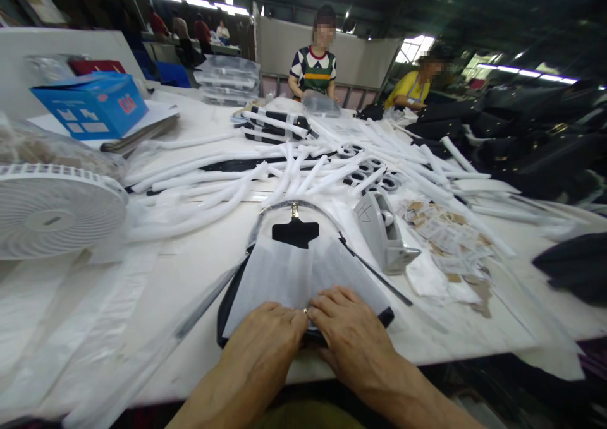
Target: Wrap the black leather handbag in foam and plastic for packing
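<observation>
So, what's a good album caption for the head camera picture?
Left hand and right hand on a thin white sheet over a black bag on a white table.

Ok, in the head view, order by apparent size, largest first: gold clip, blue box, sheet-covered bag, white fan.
Sheet-covered bag
White fan, cut off by the frame edge
Blue box
Gold clip

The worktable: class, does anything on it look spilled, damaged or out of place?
Nothing looks clearly spilled or damaged. The untidiest spot is the loose heap of small tags, right of the grey dispenser, overlapping at all angles. Beyond the bag, white strips lie crisscrossed.
</observation>
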A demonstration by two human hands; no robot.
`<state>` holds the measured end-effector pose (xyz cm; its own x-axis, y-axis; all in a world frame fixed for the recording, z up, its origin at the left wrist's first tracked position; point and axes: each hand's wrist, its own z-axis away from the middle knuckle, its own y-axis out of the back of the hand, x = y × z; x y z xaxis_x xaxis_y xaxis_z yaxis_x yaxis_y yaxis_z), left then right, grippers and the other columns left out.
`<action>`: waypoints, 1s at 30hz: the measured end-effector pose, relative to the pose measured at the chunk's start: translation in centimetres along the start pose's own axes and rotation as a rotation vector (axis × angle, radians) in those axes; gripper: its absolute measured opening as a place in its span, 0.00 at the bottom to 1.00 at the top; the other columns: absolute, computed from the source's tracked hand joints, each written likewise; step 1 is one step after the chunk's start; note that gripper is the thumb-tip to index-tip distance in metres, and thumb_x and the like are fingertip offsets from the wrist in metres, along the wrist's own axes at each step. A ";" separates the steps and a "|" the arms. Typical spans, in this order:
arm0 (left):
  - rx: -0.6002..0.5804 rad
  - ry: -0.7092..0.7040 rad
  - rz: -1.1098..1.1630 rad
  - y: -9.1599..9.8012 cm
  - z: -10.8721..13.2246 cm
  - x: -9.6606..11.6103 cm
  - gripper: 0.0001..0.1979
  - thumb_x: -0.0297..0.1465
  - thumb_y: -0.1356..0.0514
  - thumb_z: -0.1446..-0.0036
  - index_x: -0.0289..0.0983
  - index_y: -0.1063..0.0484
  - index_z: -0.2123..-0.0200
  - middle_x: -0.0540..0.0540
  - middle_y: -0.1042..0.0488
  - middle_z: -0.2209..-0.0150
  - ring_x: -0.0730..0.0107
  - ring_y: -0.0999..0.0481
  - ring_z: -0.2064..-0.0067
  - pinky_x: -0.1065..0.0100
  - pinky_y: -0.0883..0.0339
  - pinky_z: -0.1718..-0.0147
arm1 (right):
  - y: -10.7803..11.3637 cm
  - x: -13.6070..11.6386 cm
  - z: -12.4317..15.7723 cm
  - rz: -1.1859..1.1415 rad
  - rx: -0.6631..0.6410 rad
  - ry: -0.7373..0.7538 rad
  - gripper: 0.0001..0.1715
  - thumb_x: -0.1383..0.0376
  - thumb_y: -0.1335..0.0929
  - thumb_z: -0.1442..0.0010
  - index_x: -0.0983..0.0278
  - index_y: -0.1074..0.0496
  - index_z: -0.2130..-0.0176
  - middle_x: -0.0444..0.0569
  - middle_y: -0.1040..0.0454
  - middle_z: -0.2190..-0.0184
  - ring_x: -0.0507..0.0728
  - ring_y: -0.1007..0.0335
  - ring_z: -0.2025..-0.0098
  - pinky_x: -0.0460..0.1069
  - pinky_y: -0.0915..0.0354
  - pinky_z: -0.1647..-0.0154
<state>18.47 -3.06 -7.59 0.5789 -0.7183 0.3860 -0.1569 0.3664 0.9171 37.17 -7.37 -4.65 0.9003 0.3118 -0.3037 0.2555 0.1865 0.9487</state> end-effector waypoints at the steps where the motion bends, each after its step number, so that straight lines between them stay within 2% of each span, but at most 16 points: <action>1: 0.025 -0.002 0.002 0.2 0.1 0.1 0.14 0.20 0.45 0.42 0.40 0.29 0.56 0.47 0.22 0.58 0.59 0.22 0.57 0.52 0.31 0.49 | -0.1 0.0 0.1 -0.005 0.017 -0.003 0.18 0.64 0.26 0.47 0.62 0.27 0.55 0.50 0.25 0.52 0.62 0.32 0.48 0.58 0.44 0.40; 3: 0.101 -0.018 -0.003 0.5 0.4 0.1 0.18 0.22 0.41 0.44 0.40 0.31 0.50 0.44 0.23 0.51 0.56 0.23 0.51 0.52 0.32 0.47 | -0.1 0.1 0.3 -0.005 0.044 -0.009 0.26 0.62 0.24 0.49 0.63 0.28 0.52 0.52 0.26 0.49 0.63 0.33 0.47 0.59 0.45 0.38; 6: 0.218 -0.043 -0.001 1.1 1.1 -0.3 0.27 0.30 0.35 0.45 0.40 0.37 0.42 0.40 0.27 0.44 0.53 0.27 0.45 0.52 0.34 0.44 | 0.2 0.2 0.2 0.027 0.076 -0.012 0.34 0.59 0.24 0.51 0.65 0.31 0.47 0.54 0.28 0.47 0.64 0.35 0.46 0.59 0.46 0.38; 8: 0.232 -0.012 0.021 1.9 1.4 -0.6 0.29 0.36 0.37 0.42 0.41 0.40 0.39 0.40 0.28 0.43 0.54 0.28 0.44 0.53 0.34 0.44 | 0.5 0.2 0.0 0.048 0.088 -0.006 0.37 0.59 0.24 0.51 0.66 0.33 0.45 0.55 0.29 0.47 0.65 0.36 0.45 0.60 0.45 0.38; 11: 0.150 0.036 0.039 3.8 1.1 -0.4 0.29 0.41 0.42 0.37 0.38 0.43 0.37 0.38 0.30 0.41 0.55 0.29 0.43 0.56 0.33 0.45 | 1.1 0.2 -0.2 0.059 0.095 -0.001 0.38 0.57 0.24 0.50 0.66 0.33 0.44 0.55 0.28 0.48 0.65 0.35 0.46 0.59 0.44 0.40; 13: 0.085 0.010 0.033 5.4 0.4 0.0 0.25 0.42 0.46 0.35 0.37 0.40 0.40 0.38 0.29 0.43 0.56 0.27 0.44 0.58 0.32 0.47 | 1.6 0.1 -0.3 0.050 0.078 0.002 0.36 0.56 0.24 0.51 0.65 0.32 0.46 0.54 0.27 0.50 0.64 0.34 0.48 0.58 0.41 0.42; 17: -0.028 -0.098 -0.106 7.7 -2.0 1.0 0.15 0.32 0.53 0.31 0.37 0.31 0.48 0.41 0.25 0.51 0.58 0.24 0.50 0.59 0.31 0.50 | 1.8 -0.1 -0.3 0.035 0.042 0.014 0.32 0.56 0.23 0.53 0.63 0.29 0.50 0.52 0.26 0.53 0.63 0.32 0.50 0.57 0.40 0.44; 21: -0.058 0.019 -0.257 6.9 -4.3 1.3 0.14 0.20 0.52 0.38 0.34 0.28 0.57 0.39 0.25 0.56 0.58 0.23 0.57 0.59 0.28 0.58 | 1.6 0.1 0.0 0.018 0.047 -0.003 0.36 0.55 0.22 0.56 0.65 0.29 0.50 0.54 0.26 0.51 0.65 0.33 0.48 0.58 0.41 0.42; 24: -0.011 0.056 -0.253 5.2 -5.2 0.7 0.14 0.18 0.51 0.41 0.34 0.28 0.58 0.38 0.26 0.56 0.56 0.24 0.58 0.58 0.29 0.60 | 3.5 0.8 0.3 -0.116 -0.008 0.020 0.40 0.52 0.24 0.54 0.65 0.30 0.45 0.55 0.27 0.48 0.66 0.33 0.45 0.58 0.42 0.40; 27: 0.023 0.046 -0.241 4.0 -5.6 0.0 0.13 0.21 0.50 0.40 0.34 0.28 0.58 0.38 0.26 0.56 0.53 0.26 0.54 0.54 0.31 0.55 | 6.9 1.5 -0.8 -0.336 -0.121 0.064 0.29 0.55 0.32 0.41 0.60 0.32 0.42 0.49 0.26 0.46 0.60 0.31 0.46 0.51 0.38 0.44; 30: 0.032 0.028 -0.223 3.4 -5.8 -0.6 0.13 0.23 0.49 0.39 0.32 0.28 0.54 0.35 0.26 0.52 0.50 0.30 0.46 0.51 0.36 0.48 | 8.6 1.9 -4.0 -0.322 -0.033 0.013 0.20 0.61 0.39 0.34 0.62 0.28 0.46 0.48 0.25 0.48 0.56 0.30 0.46 0.48 0.39 0.44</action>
<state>22.28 2.05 -5.26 0.6239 -0.7627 0.1706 -0.0474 0.1810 0.9823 39.72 -1.45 2.57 0.7704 0.2442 -0.5889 0.5145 0.3075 0.8005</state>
